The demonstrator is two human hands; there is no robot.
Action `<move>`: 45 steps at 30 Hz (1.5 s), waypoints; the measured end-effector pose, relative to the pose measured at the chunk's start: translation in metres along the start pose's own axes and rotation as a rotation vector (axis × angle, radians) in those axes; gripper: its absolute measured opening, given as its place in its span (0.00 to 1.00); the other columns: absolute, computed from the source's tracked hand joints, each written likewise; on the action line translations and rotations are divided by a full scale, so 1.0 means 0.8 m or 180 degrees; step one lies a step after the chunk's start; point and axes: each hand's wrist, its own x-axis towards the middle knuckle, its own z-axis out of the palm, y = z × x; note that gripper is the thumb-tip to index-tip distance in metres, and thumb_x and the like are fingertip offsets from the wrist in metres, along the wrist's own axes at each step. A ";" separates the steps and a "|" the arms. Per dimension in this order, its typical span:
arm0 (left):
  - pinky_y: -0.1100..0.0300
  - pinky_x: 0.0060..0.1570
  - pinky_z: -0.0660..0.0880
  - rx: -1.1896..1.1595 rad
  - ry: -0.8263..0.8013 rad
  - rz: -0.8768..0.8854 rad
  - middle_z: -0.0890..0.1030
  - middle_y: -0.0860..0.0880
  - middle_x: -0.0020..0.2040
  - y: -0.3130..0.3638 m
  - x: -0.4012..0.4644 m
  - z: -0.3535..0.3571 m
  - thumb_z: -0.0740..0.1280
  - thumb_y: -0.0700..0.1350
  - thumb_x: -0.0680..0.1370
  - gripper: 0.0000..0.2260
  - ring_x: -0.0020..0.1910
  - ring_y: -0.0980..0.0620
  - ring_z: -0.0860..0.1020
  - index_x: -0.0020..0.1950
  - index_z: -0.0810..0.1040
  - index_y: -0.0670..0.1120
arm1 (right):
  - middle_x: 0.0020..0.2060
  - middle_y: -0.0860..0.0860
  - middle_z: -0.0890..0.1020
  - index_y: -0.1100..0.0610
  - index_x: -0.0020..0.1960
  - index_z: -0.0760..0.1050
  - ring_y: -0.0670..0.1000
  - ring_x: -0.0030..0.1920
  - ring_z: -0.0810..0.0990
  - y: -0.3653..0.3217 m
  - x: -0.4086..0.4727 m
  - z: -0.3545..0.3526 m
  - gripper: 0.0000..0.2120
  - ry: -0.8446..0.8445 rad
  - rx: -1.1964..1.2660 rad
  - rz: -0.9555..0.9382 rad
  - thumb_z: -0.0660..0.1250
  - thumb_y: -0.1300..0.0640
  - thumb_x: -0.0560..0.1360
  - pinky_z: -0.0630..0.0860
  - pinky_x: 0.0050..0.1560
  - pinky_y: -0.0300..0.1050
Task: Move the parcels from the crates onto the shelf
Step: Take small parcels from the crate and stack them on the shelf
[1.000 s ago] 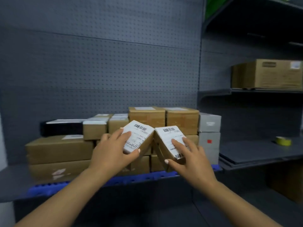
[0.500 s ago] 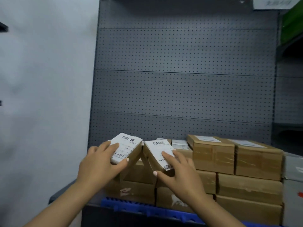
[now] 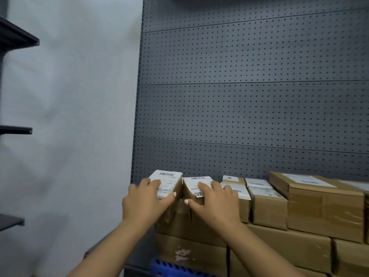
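Note:
Two small brown parcels with white barcode labels sit side by side at the left end of the stacked boxes. My left hand (image 3: 146, 198) grips the left parcel (image 3: 169, 179), thumb on its near side. My right hand (image 3: 214, 203) grips the right parcel (image 3: 194, 183), fingers across its label. Both parcels rest low on top of a large brown box (image 3: 179, 222). The parcels touch each other along their inner edges.
More labelled cardboard boxes (image 3: 267, 204) stand in rows to the right, stacked on larger cartons (image 3: 279, 250). A grey pegboard back panel (image 3: 249, 96) rises behind. A blue strip (image 3: 165, 265) edges the shelf below. White wall and dark shelf ends (image 3: 16, 129) lie left.
Both hands carried the two parcels leftwards along the stack and lowered them flatter onto the left end of the pile; the view swung left with them.

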 end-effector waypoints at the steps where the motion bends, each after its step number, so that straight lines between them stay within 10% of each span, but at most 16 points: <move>1: 0.54 0.50 0.72 0.0051 -0.0026 0.0006 0.69 0.54 0.69 0.006 0.006 0.005 0.54 0.72 0.72 0.33 0.63 0.47 0.68 0.71 0.67 0.56 | 0.69 0.51 0.68 0.43 0.71 0.63 0.59 0.67 0.65 0.000 0.006 0.004 0.33 0.0003 -0.0065 0.0009 0.52 0.27 0.72 0.62 0.64 0.55; 9: 0.53 0.54 0.71 0.0281 -0.0216 0.0108 0.71 0.52 0.67 0.027 0.030 0.058 0.50 0.73 0.73 0.33 0.63 0.47 0.67 0.70 0.69 0.55 | 0.70 0.49 0.68 0.44 0.75 0.55 0.56 0.69 0.62 0.020 0.011 0.045 0.42 0.0003 -0.0282 -0.0335 0.33 0.29 0.67 0.57 0.67 0.54; 14: 0.47 0.71 0.57 0.0192 -0.0091 0.0289 0.63 0.52 0.75 0.018 0.030 0.082 0.27 0.77 0.61 0.52 0.74 0.46 0.57 0.74 0.61 0.55 | 0.77 0.49 0.57 0.42 0.77 0.51 0.56 0.77 0.46 0.065 0.029 0.043 0.49 0.0287 -0.0132 -0.0167 0.26 0.23 0.62 0.36 0.73 0.59; 25: 0.50 0.73 0.50 -0.0028 -0.0249 0.0713 0.58 0.52 0.77 0.031 0.040 0.105 0.41 0.81 0.59 0.49 0.76 0.48 0.50 0.76 0.57 0.60 | 0.58 0.46 0.76 0.41 0.64 0.69 0.53 0.60 0.70 0.103 0.049 0.055 0.56 0.0558 0.0052 -0.0042 0.13 0.28 0.58 0.64 0.62 0.49; 35: 0.52 0.71 0.57 -0.0174 -0.0220 0.0993 0.66 0.56 0.72 0.024 0.074 0.118 0.36 0.82 0.56 0.51 0.72 0.52 0.59 0.72 0.63 0.60 | 0.60 0.46 0.75 0.42 0.67 0.68 0.53 0.61 0.69 0.111 0.045 0.050 0.55 0.0339 -0.0034 -0.0178 0.20 0.23 0.57 0.61 0.65 0.48; 45: 0.44 0.74 0.42 0.0175 -0.0396 0.0991 0.61 0.53 0.76 0.035 0.090 0.126 0.27 0.81 0.52 0.58 0.76 0.51 0.53 0.75 0.58 0.59 | 0.62 0.47 0.73 0.43 0.69 0.64 0.54 0.63 0.69 0.114 0.043 0.043 0.42 -0.0046 -0.0376 -0.0303 0.43 0.22 0.64 0.62 0.66 0.49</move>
